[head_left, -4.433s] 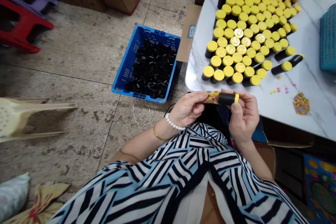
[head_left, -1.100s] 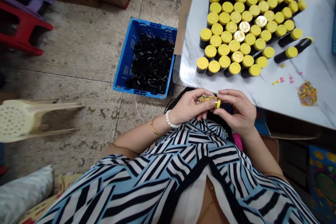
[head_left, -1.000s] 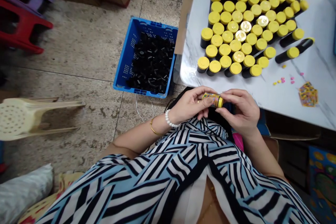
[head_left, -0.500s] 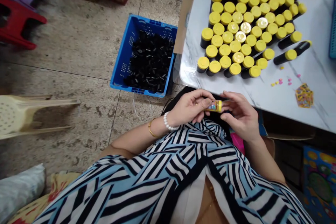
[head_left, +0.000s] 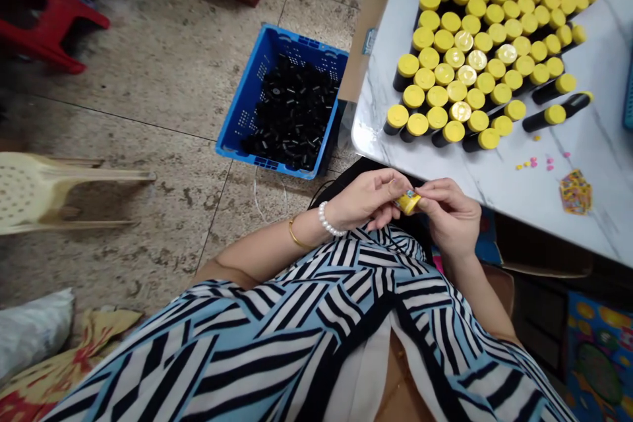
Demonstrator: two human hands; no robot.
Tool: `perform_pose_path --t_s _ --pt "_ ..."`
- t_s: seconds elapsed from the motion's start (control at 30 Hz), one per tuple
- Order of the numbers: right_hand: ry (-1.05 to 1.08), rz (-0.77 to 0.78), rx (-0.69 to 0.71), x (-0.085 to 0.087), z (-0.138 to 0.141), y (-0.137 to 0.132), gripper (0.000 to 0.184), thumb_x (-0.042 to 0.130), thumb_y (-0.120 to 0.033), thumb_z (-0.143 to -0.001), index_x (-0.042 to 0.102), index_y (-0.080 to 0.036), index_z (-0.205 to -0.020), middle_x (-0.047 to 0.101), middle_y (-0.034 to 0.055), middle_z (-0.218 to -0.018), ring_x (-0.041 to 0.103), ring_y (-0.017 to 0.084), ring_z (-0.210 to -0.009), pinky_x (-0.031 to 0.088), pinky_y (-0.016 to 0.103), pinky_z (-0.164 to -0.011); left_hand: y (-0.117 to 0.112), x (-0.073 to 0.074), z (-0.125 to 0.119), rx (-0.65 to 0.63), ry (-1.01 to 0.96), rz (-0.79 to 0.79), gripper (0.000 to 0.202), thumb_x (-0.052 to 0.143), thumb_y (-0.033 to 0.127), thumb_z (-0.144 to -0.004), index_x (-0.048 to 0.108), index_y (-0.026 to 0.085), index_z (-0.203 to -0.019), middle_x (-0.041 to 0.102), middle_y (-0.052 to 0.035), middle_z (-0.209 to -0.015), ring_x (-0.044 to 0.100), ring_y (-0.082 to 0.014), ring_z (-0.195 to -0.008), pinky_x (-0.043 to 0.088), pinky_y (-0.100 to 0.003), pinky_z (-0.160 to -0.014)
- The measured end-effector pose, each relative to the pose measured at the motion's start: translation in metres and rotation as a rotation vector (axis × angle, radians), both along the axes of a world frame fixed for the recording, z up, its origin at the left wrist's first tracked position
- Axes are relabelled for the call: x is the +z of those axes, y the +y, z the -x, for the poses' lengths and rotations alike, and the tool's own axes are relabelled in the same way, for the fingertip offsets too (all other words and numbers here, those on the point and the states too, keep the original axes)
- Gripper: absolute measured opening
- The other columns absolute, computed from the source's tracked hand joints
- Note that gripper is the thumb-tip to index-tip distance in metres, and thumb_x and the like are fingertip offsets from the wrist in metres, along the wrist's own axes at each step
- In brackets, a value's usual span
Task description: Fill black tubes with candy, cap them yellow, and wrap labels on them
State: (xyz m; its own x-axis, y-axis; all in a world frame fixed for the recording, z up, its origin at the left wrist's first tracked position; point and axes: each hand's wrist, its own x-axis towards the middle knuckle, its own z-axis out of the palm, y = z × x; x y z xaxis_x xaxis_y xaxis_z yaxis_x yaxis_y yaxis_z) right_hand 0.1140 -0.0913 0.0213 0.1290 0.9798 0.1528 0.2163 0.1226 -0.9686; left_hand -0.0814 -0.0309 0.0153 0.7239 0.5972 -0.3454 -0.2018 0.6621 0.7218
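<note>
Both hands meet in front of my lap, just below the marble table's (head_left: 499,178) near edge. My left hand (head_left: 368,199) and my right hand (head_left: 448,214) are both closed around one small tube (head_left: 408,202); only its yellow end and a bit of colourful label show between the fingers. On the table stand many black tubes with yellow caps (head_left: 475,59), packed upright in a block. Two more capped tubes (head_left: 556,112) lie on their sides to the right of the block.
A blue crate (head_left: 247,105) full of black tubes sits on the tiled floor left of the table. A sticker sheet (head_left: 576,191) and small coloured bits (head_left: 534,163) lie on the table. A cream stool (head_left: 44,188) lies tipped at left; a red stool (head_left: 44,20) stands farther back.
The tube was held lengthwise with its black body showing; the hands have since closed in on it, so only its yellow end shows. The view has shifted slightly.
</note>
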Motion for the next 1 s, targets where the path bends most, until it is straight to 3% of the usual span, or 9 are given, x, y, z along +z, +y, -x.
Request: perform_pose_path --t_s 0.07,0.17,0.37,0.47,0.57,0.7,0.8,0.87,1.0 --pt "-0.004 0.016 -0.015 -0.002 0.0 -0.001 0.01 0.079 -0.028 -0.089 0.082 -0.027 -0.098 0.075 0.0042 -0.099 0.073 0.018 -0.087 0.065 0.033 -0.074 0.0 -0.002 0.0 -0.011 -0.013 0.036 0.059 0.078 0.068 -0.082 0.06 0.015 -0.099 0.068 0.0011 -0.063 0.052 -0.0065 -0.032 0.033 -0.013 -0.028" --pt "-0.006 0.018 0.118 0.002 -0.001 -0.003 0.024 0.081 -0.026 -0.087 0.08 -0.029 -0.111 0.075 0.0051 -0.111 0.073 0.018 -0.091 0.064 0.035 -0.082 0.0 -0.001 -0.001 -0.01 0.006 0.028 0.057 0.078 0.068 -0.083 0.06 0.014 -0.092 0.065 0.0022 -0.056 0.05 -0.0069 -0.03 0.03 -0.013 -0.027" --pt "-0.002 -0.087 -0.018 -0.005 -0.001 0.001 0.002 0.081 -0.025 -0.086 0.079 -0.026 -0.087 0.071 0.0027 -0.093 0.072 0.017 -0.085 0.064 0.032 -0.073 0.001 -0.002 -0.004 -0.05 -0.122 0.111 0.058 0.08 0.064 -0.083 0.062 0.013 -0.104 0.068 0.0008 -0.058 0.05 -0.0073 -0.03 0.03 -0.013 -0.028" --pt "-0.015 -0.022 0.044 -0.012 0.0 0.001 0.03 0.076 -0.029 -0.09 0.075 -0.029 -0.12 0.072 0.0062 -0.111 0.074 0.02 -0.093 0.066 0.034 -0.077 0.004 -0.008 -0.005 -0.025 -0.084 0.115 0.052 0.081 0.061 -0.083 0.059 0.015 -0.096 0.066 0.0021 -0.056 0.047 -0.0063 -0.029 0.028 -0.013 -0.028" --pt "-0.239 -0.085 0.13 -0.003 0.005 -0.004 0.071 0.083 -0.029 -0.084 0.057 -0.034 -0.15 0.07 0.0098 -0.127 0.074 0.026 -0.105 0.067 0.044 -0.092 0.004 -0.004 -0.005 -0.005 0.023 0.005 0.05 0.077 0.062 -0.086 0.06 0.017 -0.095 0.063 0.0036 -0.054 0.048 -0.0066 -0.031 0.03 -0.013 -0.029" --pt "-0.55 -0.306 0.149 0.021 0.004 -0.002 0.054 0.068 -0.015 -0.09 0.065 -0.034 -0.141 0.073 0.0103 -0.118 0.075 0.026 -0.107 0.068 0.04 -0.091 0.002 0.01 0.004 -0.002 0.166 -0.148 0.039 0.074 0.059 -0.089 0.067 0.022 -0.099 0.064 0.0031 -0.059 0.053 -0.0082 -0.035 0.035 -0.014 -0.034" --pt "-0.561 -0.318 0.268 0.045 -0.018 0.028 0.045 0.064 -0.016 -0.093 0.068 -0.029 -0.135 0.074 0.0099 -0.116 0.077 0.022 -0.102 0.069 0.034 -0.084 0.012 0.003 0.017 0.008 0.18 -0.136 0.021 0.073 0.055 -0.09 0.073 0.038 -0.103 0.073 0.0023 -0.074 0.062 -0.0103 -0.044 0.039 -0.017 -0.039" --pt "-0.612 -0.327 0.229 0.073 -0.045 0.066 0.034 0.065 -0.02 -0.094 0.073 -0.027 -0.127 0.076 0.0093 -0.115 0.077 0.02 -0.1 0.069 0.03 -0.076 0.021 -0.002 0.025 0.076 0.189 -0.144 0.019 0.075 0.058 -0.085 0.075 0.042 -0.094 0.071 0.0029 -0.07 0.058 -0.0098 -0.041 0.035 -0.017 -0.038" --pt "-0.62 -0.198 0.006 0.142 -0.104 0.189 0.022 0.077 -0.034 -0.089 0.08 -0.016 -0.101 0.079 0.007 -0.084 0.074 0.015 -0.063 0.064 0.027 -0.057 0.021 -0.005 0.028 0.214 0.267 -0.136 0.024 0.077 0.062 -0.078 0.075 0.038 -0.083 0.066 0.0016 -0.064 0.049 -0.0098 -0.039 0.028 -0.02 -0.038"
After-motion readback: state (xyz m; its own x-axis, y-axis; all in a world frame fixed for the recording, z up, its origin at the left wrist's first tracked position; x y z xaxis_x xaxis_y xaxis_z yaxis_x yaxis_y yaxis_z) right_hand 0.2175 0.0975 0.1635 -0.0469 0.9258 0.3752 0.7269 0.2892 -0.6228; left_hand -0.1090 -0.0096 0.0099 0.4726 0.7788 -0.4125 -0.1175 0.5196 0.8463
